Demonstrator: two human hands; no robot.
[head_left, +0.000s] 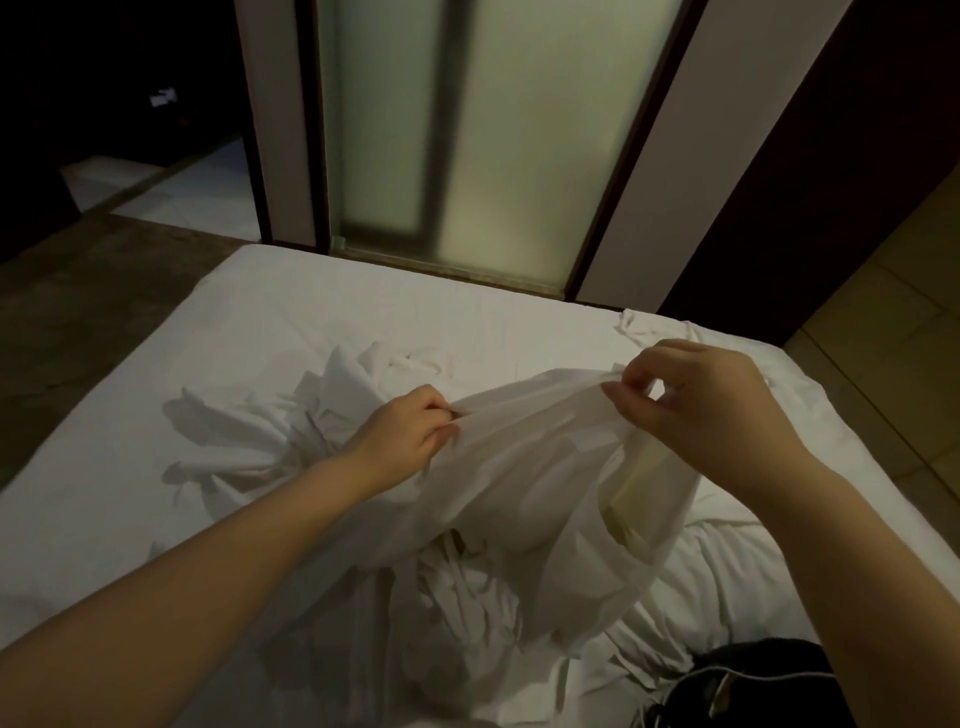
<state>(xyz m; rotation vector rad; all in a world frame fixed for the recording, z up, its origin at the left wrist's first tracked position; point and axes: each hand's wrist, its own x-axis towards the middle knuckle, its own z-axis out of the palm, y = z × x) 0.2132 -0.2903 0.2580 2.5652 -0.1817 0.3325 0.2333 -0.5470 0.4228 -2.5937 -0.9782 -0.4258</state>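
While lifted above the white-sheeted bed (249, 322), found hanging slack: thin white crumpled fabric cover (519, 467), lower part heaped on the mattress near the body.

Grip of left hand (410, 431): fingers curled, pinching a gathered fold of the upper edge. Grip of right hand (691, 410): thumb and forefinger pinching the same edge further along, remaining fingers loosely bent.

Judged light, soft and wholly limp; not fragile, but liable to slide out of a loose pinch and to tangle on itself. Best taken at hem or corners, hands well apart, to spread it.

Also noted: frosted glass door (467, 130) beyond the bed; black garment (753, 686) at the near edge.
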